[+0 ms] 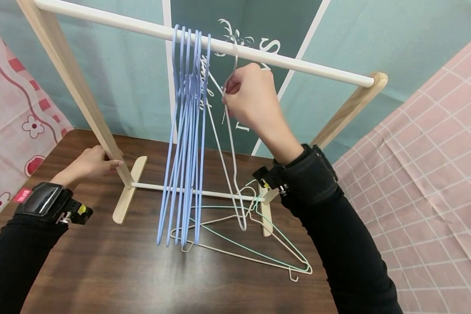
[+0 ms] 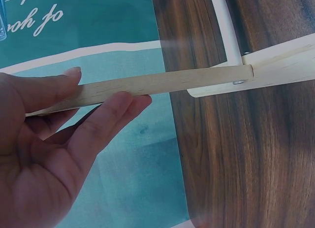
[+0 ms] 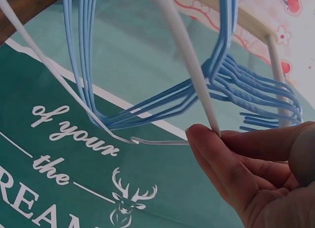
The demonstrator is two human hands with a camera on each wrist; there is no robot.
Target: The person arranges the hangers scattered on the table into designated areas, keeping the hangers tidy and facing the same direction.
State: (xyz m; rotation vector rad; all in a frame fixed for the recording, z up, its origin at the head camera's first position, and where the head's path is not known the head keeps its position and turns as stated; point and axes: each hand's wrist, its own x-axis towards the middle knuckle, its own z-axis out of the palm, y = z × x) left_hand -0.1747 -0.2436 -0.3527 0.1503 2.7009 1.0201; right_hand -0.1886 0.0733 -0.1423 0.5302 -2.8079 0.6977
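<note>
My right hand (image 1: 253, 93) pinches a white hanger (image 1: 234, 157) just below its hook, between thumb and fingers. Its metal hook (image 1: 236, 52) is up at the white rail (image 1: 282, 58) and appears to loop over it. Several blue hangers (image 1: 186, 144) hang bunched on that rail, left of the white one; they also show in the right wrist view. With thumb on one side and fingers on the other, my left hand (image 1: 90, 165) holds the rack's wooden post (image 2: 162, 82) low down, above its foot.
On the brown table (image 1: 102, 266) under the rail lie a cream hanger (image 1: 235, 253) and a green hanger (image 1: 235, 241), overlapping. A lower white bar (image 1: 153, 186) joins the rack's feet. Behind hangs a green printed cloth (image 1: 247, 13); pink checked cloth (image 1: 428, 174) is at the right.
</note>
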